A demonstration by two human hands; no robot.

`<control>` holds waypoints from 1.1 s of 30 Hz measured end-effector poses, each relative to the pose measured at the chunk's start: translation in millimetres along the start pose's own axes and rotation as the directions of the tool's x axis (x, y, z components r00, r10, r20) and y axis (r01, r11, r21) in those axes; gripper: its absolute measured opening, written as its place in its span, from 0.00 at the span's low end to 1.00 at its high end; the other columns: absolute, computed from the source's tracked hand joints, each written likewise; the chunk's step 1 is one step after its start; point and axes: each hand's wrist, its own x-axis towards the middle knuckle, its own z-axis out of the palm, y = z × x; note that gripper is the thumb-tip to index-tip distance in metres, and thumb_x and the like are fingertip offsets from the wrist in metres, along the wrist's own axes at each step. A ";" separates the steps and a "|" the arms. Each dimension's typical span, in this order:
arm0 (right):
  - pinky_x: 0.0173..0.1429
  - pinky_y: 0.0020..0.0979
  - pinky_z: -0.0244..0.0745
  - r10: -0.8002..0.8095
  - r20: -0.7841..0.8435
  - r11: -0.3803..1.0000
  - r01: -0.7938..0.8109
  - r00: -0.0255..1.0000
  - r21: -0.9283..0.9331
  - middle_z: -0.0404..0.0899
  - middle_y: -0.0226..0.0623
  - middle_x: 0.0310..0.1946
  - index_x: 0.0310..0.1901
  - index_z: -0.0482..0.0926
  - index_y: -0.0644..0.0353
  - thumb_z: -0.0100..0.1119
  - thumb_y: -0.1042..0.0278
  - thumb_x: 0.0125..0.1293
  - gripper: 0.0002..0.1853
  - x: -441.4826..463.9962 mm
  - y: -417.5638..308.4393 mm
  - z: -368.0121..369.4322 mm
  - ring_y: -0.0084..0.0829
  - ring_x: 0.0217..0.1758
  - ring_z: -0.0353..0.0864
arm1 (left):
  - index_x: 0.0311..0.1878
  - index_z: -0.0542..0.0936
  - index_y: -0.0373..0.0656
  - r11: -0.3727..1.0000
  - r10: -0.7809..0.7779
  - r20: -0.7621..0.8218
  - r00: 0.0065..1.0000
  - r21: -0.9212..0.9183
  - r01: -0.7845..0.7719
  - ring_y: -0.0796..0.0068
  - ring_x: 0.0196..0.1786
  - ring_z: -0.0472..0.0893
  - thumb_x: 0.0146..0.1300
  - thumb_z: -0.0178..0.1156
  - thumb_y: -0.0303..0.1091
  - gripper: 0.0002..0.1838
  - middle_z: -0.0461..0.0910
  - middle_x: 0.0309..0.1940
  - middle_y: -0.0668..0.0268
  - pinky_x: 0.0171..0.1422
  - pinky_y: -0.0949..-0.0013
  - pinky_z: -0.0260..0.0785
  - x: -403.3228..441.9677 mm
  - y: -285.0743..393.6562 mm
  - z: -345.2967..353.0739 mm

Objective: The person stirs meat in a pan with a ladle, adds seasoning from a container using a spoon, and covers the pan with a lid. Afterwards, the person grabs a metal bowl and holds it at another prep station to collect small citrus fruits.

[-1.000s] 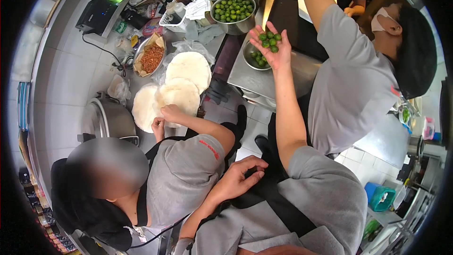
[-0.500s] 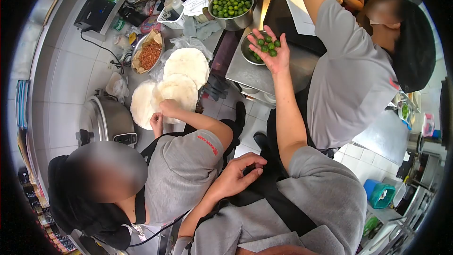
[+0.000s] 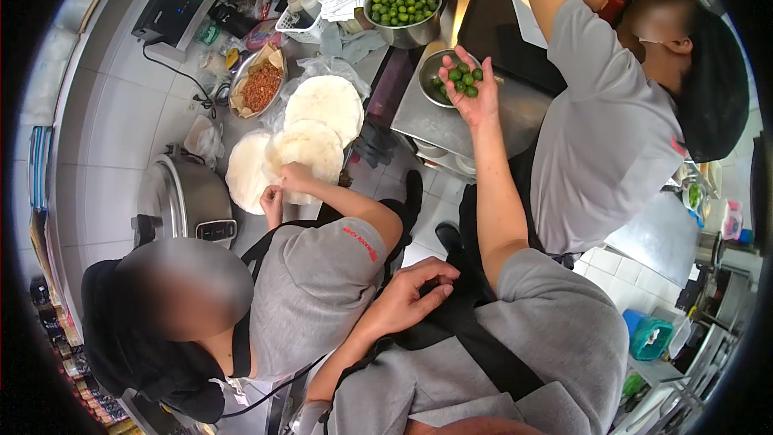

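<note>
My right hand [image 3: 475, 97] is palm up over a small metal bowl [image 3: 427, 76], cupping several small green limes [image 3: 462, 79]. Its fingers curl up around the fruit. More green limes show inside the bowl, partly hidden by the hand. A larger steel pot [image 3: 415, 35] filled with green limes stands behind. My left hand [image 3: 411, 294] rests low in front of my black apron. Its fingers are loosely bent, the thumb apart, and nothing shows in it.
At left, a co-worker's hands [image 3: 294, 181] touch round white flatbreads [image 3: 326, 109]. A bowl of reddish-brown food [image 3: 262, 89] and a cooker [image 3: 197, 201] stand nearby. Another person in grey [image 3: 612, 121] is at right, beside a dark tray [image 3: 507, 32].
The fingers of my right hand have curled in more around the limes, which sit closer together. The whole view has shifted slightly. My left hand looks the same.
</note>
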 end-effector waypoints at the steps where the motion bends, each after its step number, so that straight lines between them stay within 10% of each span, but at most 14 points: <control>1: 0.46 0.37 0.88 0.009 -0.001 1.000 -0.009 1.000 0.003 0.76 0.53 0.60 0.74 0.64 0.56 0.40 0.34 0.78 0.37 0.0 -0.5 -2.9 0.52 0.58 0.81 | 0.53 0.81 0.35 1.000 -0.005 0.006 1.000 0.006 0.005 0.70 0.51 0.82 0.69 0.62 0.25 0.11 0.82 0.46 0.61 0.58 0.67 0.72 -1.1 0.5 0.2; 13: 0.39 0.32 0.87 0.000 -0.123 0.989 -0.019 0.992 -0.148 0.81 0.49 0.53 0.69 0.70 0.56 0.47 0.37 0.77 0.33 -1.2 1.9 11.9 0.45 0.48 0.84 | 0.54 0.81 0.35 0.999 0.029 0.002 1.000 -0.031 -0.029 0.71 0.50 0.81 0.69 0.62 0.24 0.12 0.82 0.46 0.61 0.58 0.67 0.72 -2.9 -1.2 0.0; 16: 0.41 0.36 0.84 -0.317 -0.371 0.372 -0.245 0.873 -0.895 0.84 0.45 0.48 0.61 0.79 0.59 0.59 0.47 0.74 0.25 14.3 9.0 28.0 0.41 0.47 0.85 | 0.55 0.81 0.35 0.999 0.025 -0.007 1.000 -0.023 -0.026 0.71 0.50 0.81 0.69 0.62 0.24 0.12 0.82 0.46 0.61 0.58 0.68 0.72 -3.1 -2.8 0.5; 17: 0.48 0.45 0.81 -0.500 0.184 -0.279 0.044 0.846 -0.959 0.81 0.53 0.51 0.55 0.83 0.60 0.67 0.55 0.69 0.21 24.3 13.9 -1.6 0.46 0.45 0.85 | 0.54 0.81 0.35 0.999 0.031 -0.017 0.999 -0.023 -0.031 0.71 0.48 0.81 0.68 0.62 0.24 0.12 0.82 0.45 0.60 0.56 0.68 0.73 -2.8 -2.4 1.1; 20: 0.55 0.49 0.77 -0.478 0.150 -0.559 -0.168 0.865 -0.812 0.80 0.54 0.48 0.54 0.84 0.59 0.70 0.56 0.63 0.21 32.3 22.2 -4.2 0.52 0.45 0.83 | 0.54 0.80 0.34 0.999 0.037 -0.032 0.999 -0.021 -0.037 0.70 0.46 0.81 0.68 0.62 0.23 0.12 0.81 0.44 0.59 0.53 0.68 0.74 -1.0 0.4 1.5; 25: 0.57 0.45 0.76 -0.454 0.428 -0.764 -0.094 0.782 -0.638 0.80 0.55 0.46 0.46 0.87 0.62 0.69 0.63 0.63 0.14 40.5 24.4 -10.1 0.54 0.48 0.81 | 0.53 0.80 0.34 0.998 0.045 -0.059 0.997 -0.051 -0.048 0.70 0.46 0.81 0.68 0.62 0.23 0.12 0.81 0.45 0.59 0.54 0.68 0.74 2.4 -5.6 -3.1; 28: 0.57 0.46 0.76 -0.513 0.400 -0.591 0.025 0.759 -0.806 0.81 0.54 0.44 0.44 0.87 0.65 0.66 0.70 0.63 0.11 72.1 18.3 13.5 0.54 0.48 0.81 | 0.53 0.80 0.33 0.998 0.043 -0.066 0.997 -0.037 -0.045 0.69 0.47 0.82 0.68 0.61 0.23 0.12 0.81 0.45 0.59 0.54 0.68 0.74 7.3 -5.3 -4.7; 33: 0.59 0.46 0.77 -0.316 0.520 -0.704 0.170 0.793 -0.689 0.83 0.51 0.41 0.45 0.85 0.64 0.67 0.73 0.59 0.12 192.2 4.6 27.2 0.51 0.51 0.82 | 0.53 0.81 0.35 0.996 -0.016 -0.113 0.994 -0.087 0.007 0.70 0.49 0.82 0.68 0.62 0.22 0.12 0.82 0.46 0.60 0.58 0.67 0.73 11.2 -7.8 -7.6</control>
